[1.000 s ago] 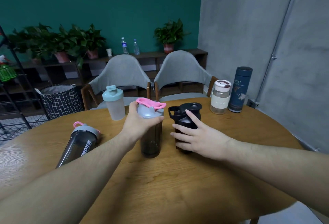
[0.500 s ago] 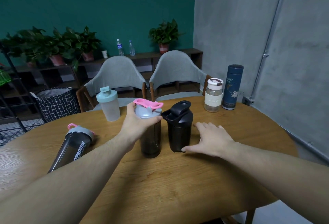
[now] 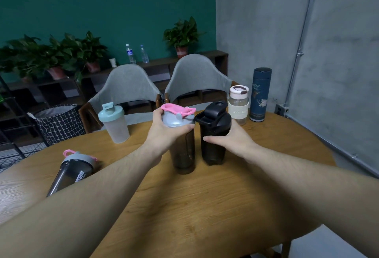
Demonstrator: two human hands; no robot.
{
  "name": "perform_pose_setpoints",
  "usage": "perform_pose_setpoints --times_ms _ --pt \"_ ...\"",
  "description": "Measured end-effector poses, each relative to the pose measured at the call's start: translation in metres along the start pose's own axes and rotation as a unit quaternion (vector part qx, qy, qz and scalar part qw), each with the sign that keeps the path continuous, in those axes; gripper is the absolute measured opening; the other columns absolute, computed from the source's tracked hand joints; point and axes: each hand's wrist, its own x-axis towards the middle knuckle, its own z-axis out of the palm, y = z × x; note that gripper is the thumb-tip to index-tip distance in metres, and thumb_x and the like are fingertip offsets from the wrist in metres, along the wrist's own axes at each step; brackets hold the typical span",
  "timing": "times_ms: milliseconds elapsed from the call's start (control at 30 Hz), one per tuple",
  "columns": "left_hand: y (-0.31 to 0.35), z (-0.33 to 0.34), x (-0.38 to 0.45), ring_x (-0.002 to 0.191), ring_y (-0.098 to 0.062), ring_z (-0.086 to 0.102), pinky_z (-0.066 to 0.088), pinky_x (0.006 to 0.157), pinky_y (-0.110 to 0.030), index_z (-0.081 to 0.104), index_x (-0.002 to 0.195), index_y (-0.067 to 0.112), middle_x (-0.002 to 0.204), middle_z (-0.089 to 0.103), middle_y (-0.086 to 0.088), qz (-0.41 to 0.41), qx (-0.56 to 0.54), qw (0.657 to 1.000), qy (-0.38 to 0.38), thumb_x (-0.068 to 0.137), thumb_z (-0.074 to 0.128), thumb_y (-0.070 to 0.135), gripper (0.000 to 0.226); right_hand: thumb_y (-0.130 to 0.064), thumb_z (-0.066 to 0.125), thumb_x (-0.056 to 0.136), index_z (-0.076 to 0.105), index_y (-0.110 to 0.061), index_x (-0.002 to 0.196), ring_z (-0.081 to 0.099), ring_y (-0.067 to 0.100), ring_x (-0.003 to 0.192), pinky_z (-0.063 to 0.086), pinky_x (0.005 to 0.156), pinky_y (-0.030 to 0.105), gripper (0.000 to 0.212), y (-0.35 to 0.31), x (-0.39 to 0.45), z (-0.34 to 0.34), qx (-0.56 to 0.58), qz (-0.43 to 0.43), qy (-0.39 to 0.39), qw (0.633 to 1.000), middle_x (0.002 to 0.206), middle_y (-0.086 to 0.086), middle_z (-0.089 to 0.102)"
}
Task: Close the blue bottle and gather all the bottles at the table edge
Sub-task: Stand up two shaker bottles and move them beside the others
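My left hand (image 3: 164, 134) grips the grey-and-pink lid end of an upright smoky shaker (image 3: 183, 151) at the middle of the round wooden table (image 3: 205, 206). My right hand (image 3: 233, 142) wraps the black shaker (image 3: 213, 134) right beside it, its flip cap raised. A pale blue-lidded shaker (image 3: 113, 123) stands at the far left with its small cap flipped up. A second smoky shaker with a pink loop (image 3: 71, 172) lies on its side at the left. A clear white-lidded bottle (image 3: 238, 105) and a dark blue flask (image 3: 260, 94) stand at the far right edge.
Two grey chairs (image 3: 127, 89) are tucked in behind the table. A checked basket (image 3: 59, 123) sits on the floor at the left, beside a wire rack. Potted plants and two water bottles line a shelf against the green wall. A grey wall runs along the right.
My right hand, flat on the table half a second ago, has closed around the black shaker. The left hand has kept its hold on the pink-lidded shaker.
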Motion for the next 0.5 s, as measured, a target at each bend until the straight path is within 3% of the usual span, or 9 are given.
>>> perform_pose_setpoints --times_ms 133,267,433,500 --pt "0.012 0.038 0.018 0.112 -0.009 0.055 0.047 0.084 -0.018 0.029 0.149 0.024 0.133 0.05 0.003 0.014 -0.006 1.0 -0.014 0.07 0.092 0.027 0.102 -0.038 0.09 0.07 0.052 -0.023 0.128 0.053 0.006 0.111 0.041 0.086 0.02 0.071 0.009 0.009 -0.046 -0.018 0.002 0.039 0.999 0.121 -0.012 0.06" --pt "0.022 0.084 0.036 0.12 -0.012 0.052 0.047 0.089 -0.021 0.028 0.151 0.024 0.135 0.048 0.004 0.018 -0.006 0.999 -0.041 0.069 0.093 0.028 0.105 -0.053 0.091 0.059 0.054 -0.026 0.131 0.059 0.012 0.116 0.045 0.089 0.027 0.086 0.025 0.02 -0.092 -0.044 0.019 0.084 0.995 0.125 -0.011 0.064" --pt "0.027 0.138 0.052 0.108 -0.007 0.055 0.053 0.093 -0.03 0.032 0.147 0.028 0.129 0.05 0.007 0.02 -0.015 0.997 -0.077 0.068 0.093 0.025 0.1 -0.037 0.093 0.066 0.055 -0.033 0.115 0.059 0.01 0.106 0.045 0.092 0.029 0.062 0.047 0.025 -0.14 -0.049 0.036 0.116 0.991 0.113 -0.013 0.064" --pt "0.029 0.159 0.06 0.109 -0.007 0.056 0.054 0.095 -0.034 0.034 0.145 0.029 0.13 0.053 0.006 0.009 -0.031 0.995 -0.091 0.069 0.093 0.024 0.096 -0.053 0.094 0.055 0.061 -0.03 0.118 0.064 0.01 0.109 0.05 0.098 0.033 0.075 0.059 0.032 -0.155 -0.06 0.045 0.132 0.988 0.115 -0.014 0.069"
